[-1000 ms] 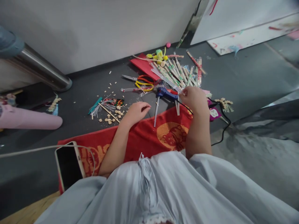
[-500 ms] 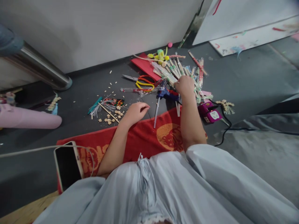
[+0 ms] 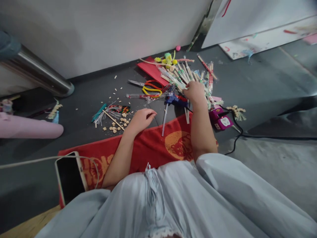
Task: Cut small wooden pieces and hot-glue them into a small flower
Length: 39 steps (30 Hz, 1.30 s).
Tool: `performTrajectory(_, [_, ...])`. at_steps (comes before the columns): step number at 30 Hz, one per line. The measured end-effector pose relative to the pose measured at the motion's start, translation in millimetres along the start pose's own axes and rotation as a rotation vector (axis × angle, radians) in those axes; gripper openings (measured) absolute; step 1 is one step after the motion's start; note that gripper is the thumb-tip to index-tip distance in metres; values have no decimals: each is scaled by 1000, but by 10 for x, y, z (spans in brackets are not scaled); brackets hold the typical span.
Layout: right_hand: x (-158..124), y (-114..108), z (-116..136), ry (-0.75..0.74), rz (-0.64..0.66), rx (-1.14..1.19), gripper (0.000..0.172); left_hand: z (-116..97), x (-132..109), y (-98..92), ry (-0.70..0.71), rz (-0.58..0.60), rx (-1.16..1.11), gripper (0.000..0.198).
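Observation:
Loosely curled on the dark surface, my left hand [image 3: 141,120] has a gap between thumb and fingers and nothing visible in it. Small cut wooden pieces [image 3: 115,128], a thin wooden stick [image 3: 112,119] and a teal-handled tool [image 3: 99,111] lie to its left. My right hand [image 3: 195,93] reaches over a pile of plastic-wrapped chopsticks [image 3: 182,73], its bent fingers closed on some at the near edge; the fingertips are partly hidden. Just below is a blue glue gun [image 3: 174,99] with a clear glue stick [image 3: 164,120]. Scissors [image 3: 152,89] with red and yellow handles lie between the hands.
A red towel [image 3: 148,148] spreads before my lap, with a phone [image 3: 70,178] and white cable at left. A purple power adapter [image 3: 220,118] with a black cord sits at right. Behind the pile are a red packet [image 3: 151,71] and yellow pompoms [image 3: 168,60]. A metal leg [image 3: 47,72] stands at left.
My right hand has shifted slightly at the near edge of the chopstick pile, its fingers now more visible. My left hand stays in place; the view has moved a little.

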State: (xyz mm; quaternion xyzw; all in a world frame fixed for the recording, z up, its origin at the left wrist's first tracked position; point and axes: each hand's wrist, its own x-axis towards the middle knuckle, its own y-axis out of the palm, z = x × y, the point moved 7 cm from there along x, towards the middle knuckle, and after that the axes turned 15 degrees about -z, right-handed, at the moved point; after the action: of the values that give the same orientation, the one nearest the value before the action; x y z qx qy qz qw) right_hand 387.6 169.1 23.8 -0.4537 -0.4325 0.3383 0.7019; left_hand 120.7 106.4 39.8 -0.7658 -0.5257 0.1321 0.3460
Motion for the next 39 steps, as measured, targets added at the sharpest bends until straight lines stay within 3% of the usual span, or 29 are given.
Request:
performTrajectory(3, [-125,-123,62,-59,22,67,27,2,-5,-5,-4,-11,-8,25])
performTrajectory(9, [-348,-174,206,-209,211,71,39,-14,-9,-6,10,-15,-17,26])
performTrajectory(16, [-442,-170,310,-261,169,46,48,19,3,-14,9,-26,-23,25])
performTrajectory(22, [-506,-286,335,-268,150,95,42,37,14,-58,12,-106,-1,24])
performTrajectory(34, [-762,-645,94,-189,74,112,37,140,46,-24,58,-150,85,31])
performTrajectory(39, [-845,-732,17,-164,39,231,32,128,40,16,78,-122,115,35])
